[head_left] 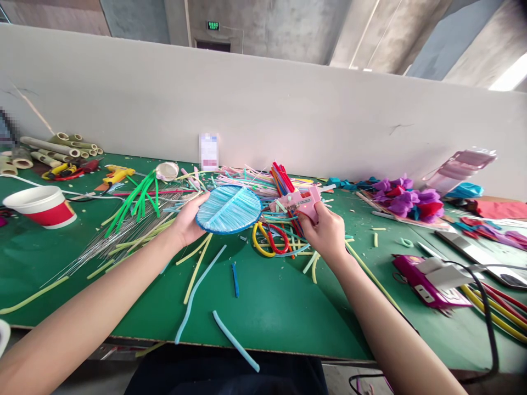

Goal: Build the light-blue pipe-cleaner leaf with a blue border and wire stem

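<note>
My left hand (191, 219) grips the left edge of a round light-blue disc (229, 209), which has a darker blue rim and a raised strip across its middle. In my right hand (325, 230) is a pink glue gun (305, 202). Its nozzle points left, close to the disc's right edge; whether it touches the rim I cannot tell. Below the nozzle lie scissors (269, 240) with yellow and red handles. Loose blue pipe cleaners (200, 293) rest on the green table (284, 307) in front of me.
A paper cup (43, 206), a yellow glue gun (117, 174) and bamboo pieces (61, 148) stand at left. Pipe cleaners (255, 178) lie piled behind the disc. Purple fabric pieces (405, 197), a magenta power strip (430, 282) and its black cable (489, 318) are at right. A partition (263, 104) closes the back.
</note>
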Demonstrator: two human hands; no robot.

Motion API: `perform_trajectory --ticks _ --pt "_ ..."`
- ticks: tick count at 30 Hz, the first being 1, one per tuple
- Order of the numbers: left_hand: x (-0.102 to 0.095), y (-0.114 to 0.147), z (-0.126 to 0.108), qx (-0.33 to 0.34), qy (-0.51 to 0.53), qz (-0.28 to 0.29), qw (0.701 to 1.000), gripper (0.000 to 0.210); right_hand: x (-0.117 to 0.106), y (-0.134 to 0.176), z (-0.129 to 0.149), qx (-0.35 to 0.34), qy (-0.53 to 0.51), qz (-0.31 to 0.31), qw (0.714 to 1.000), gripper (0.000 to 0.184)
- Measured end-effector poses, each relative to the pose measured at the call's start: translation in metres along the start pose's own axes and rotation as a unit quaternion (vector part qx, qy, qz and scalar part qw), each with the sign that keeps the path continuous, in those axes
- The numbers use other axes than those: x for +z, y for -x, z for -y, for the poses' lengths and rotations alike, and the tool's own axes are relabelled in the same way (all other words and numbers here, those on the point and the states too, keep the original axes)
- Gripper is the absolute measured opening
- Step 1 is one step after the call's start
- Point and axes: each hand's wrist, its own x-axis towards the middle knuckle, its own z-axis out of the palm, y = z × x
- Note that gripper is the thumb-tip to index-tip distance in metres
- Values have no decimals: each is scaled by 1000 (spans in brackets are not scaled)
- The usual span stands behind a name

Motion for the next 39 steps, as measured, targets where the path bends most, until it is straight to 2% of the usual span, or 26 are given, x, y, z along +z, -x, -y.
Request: perform_trajectory --ticks 9,26,34,39 --pt "-5 -4 1 2 -20 21 1000 37 1 0 -2 1 11 -1 1000 25" --pt "-3 1 1 -5 -36 14 999 36 3 0 -3 17 29 -3 999 25" --pt "1 4 1 -8 -54 -2 999 33 1 -3 8 105 78 -32 991 35" --pt "2 7 3 -21 -80 17 996 32 1 -1 11 101 118 -44 987 49"
